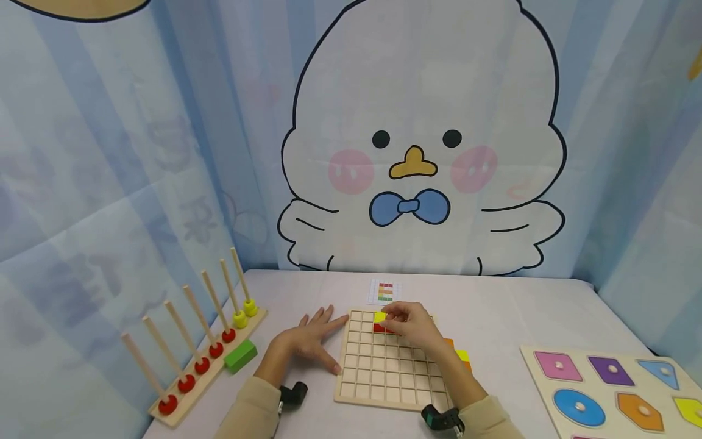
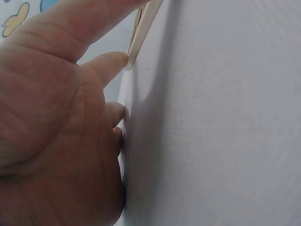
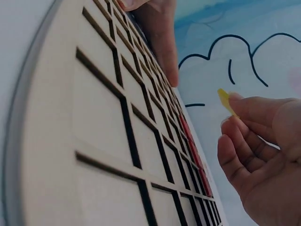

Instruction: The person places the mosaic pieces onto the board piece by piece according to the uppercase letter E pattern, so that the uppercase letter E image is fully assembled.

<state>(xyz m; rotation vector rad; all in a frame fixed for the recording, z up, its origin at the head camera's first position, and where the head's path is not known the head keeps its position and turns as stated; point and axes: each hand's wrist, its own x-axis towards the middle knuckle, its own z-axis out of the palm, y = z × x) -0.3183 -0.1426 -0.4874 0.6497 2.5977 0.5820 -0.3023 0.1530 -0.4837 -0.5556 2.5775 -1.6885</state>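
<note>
A wooden grid board [image 1: 378, 378] lies flat on the white-covered table in the head view. My right hand [image 1: 414, 326] is over its far part, pinching a thin yellow tile [image 3: 227, 102] between thumb and fingertips. Below that tile, red tiles [image 3: 193, 146] sit in a row of the board's cells; my hand partly hides them in the head view. My left hand [image 1: 307, 338] has its fingers spread beside the board's left side, the thumb and index finger touching the edge. Just beyond the board lies a small card [image 1: 385, 291] printed with coloured rows.
On the left stands a wooden peg rack [image 1: 205, 372] with red and yellow beads, a green block [image 1: 240, 356] beside it. Yellow and orange pieces [image 1: 463, 355] lie right of the board, partly behind my right arm. A knobbed shape puzzle [image 1: 598, 378] occupies the near right.
</note>
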